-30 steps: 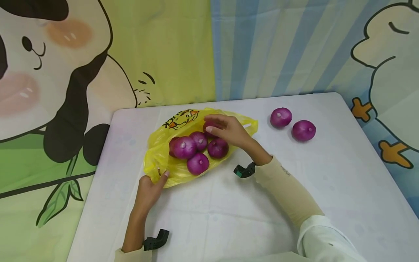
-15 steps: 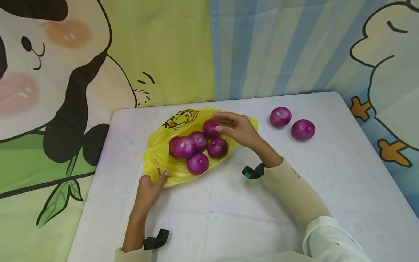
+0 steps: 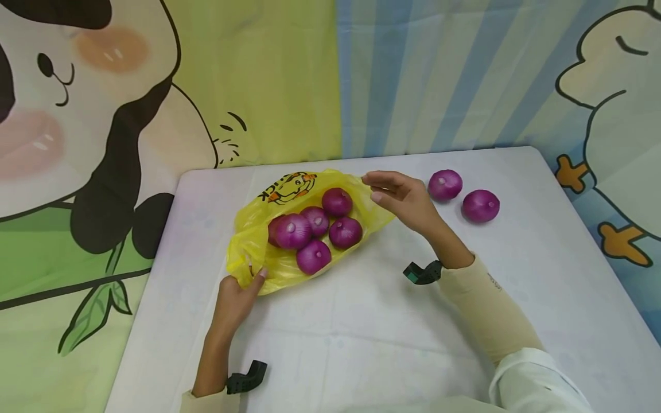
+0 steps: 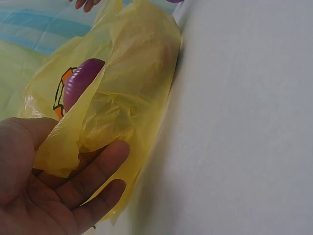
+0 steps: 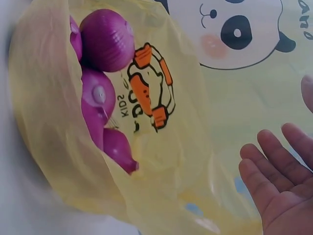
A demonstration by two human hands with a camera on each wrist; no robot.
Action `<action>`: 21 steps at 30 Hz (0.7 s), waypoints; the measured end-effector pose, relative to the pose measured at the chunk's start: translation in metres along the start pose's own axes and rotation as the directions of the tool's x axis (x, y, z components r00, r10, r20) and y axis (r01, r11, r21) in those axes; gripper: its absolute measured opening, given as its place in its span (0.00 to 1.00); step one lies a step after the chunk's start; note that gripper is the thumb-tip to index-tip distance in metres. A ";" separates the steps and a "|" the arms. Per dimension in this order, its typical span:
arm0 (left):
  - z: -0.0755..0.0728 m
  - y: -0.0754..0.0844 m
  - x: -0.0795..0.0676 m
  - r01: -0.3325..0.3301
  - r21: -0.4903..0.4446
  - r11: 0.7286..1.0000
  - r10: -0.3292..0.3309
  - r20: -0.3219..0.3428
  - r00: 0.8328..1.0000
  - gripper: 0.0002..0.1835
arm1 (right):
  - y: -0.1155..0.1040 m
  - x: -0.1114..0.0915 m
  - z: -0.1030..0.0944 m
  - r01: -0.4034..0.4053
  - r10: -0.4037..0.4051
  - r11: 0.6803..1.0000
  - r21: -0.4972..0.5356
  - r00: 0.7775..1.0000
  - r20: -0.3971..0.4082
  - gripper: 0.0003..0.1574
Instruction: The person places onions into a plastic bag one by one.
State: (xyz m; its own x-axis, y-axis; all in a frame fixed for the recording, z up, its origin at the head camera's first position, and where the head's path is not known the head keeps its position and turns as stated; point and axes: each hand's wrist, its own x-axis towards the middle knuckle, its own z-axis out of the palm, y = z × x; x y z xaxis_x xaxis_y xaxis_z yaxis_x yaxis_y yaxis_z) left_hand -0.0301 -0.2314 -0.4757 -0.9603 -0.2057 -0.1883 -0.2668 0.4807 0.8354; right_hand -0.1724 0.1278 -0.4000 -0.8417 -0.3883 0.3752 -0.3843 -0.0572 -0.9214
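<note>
A yellow plastic bag (image 3: 279, 272) with a printed cartoon lies open on the table, several purple onions (image 3: 292, 232) inside it. My left hand (image 3: 236, 301) pinches the bag's near left edge between thumb and fingers; in the left wrist view the thin film (image 4: 63, 152) folds over those fingers. My right hand (image 3: 405, 201) hovers at the bag's right end, its fingers loosely bent and holding nothing. In the right wrist view that hand (image 5: 288, 181) is apart from the onions (image 5: 107, 41), with its palm showing.
Two more onions, one farther back (image 3: 445, 185) and one nearer (image 3: 481, 206), lie on the white table (image 3: 361, 344) right of the bag. Behind the table's back edge hangs a cartoon-printed cloth (image 3: 289, 80). Each wrist carries a black camera mount (image 3: 423, 273).
My right hand has drawn back to the right from the onion at the bag's upper right, which now shows fully. The left hand keeps its hold on the bag.
</note>
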 end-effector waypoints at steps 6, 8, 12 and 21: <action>0.001 -0.001 0.001 -0.020 -0.008 1.000 0.020 -0.001 1.000 0.22 | -0.003 -0.007 -0.018 0.017 -0.016 1.000 0.016 0.998 -0.061 0.21; 0.001 -0.001 0.001 -0.019 -0.004 1.000 0.019 -0.001 1.000 0.22 | -0.002 -0.010 -0.025 0.012 -0.012 1.000 0.006 0.996 -0.085 0.21; 0.001 0.000 0.000 -0.009 0.007 1.000 0.009 -0.002 1.000 0.23 | 0.002 -0.015 -0.038 0.002 -0.005 1.000 -0.023 0.991 -0.135 0.20; 0.001 0.001 0.000 -0.023 0.022 0.999 0.023 -0.010 1.000 0.22 | 0.007 -0.029 -0.064 -0.004 -0.018 0.995 -0.103 0.977 -0.212 0.20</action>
State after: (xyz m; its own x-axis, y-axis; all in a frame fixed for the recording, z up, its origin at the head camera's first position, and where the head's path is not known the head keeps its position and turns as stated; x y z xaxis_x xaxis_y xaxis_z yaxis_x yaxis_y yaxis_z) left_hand -0.0304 -0.2301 -0.4758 -0.9654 -0.2030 -0.1635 -0.2461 0.5039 0.8280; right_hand -0.1750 0.1979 -0.4110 -0.8960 -0.1831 0.4046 -0.4179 0.0394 -0.9076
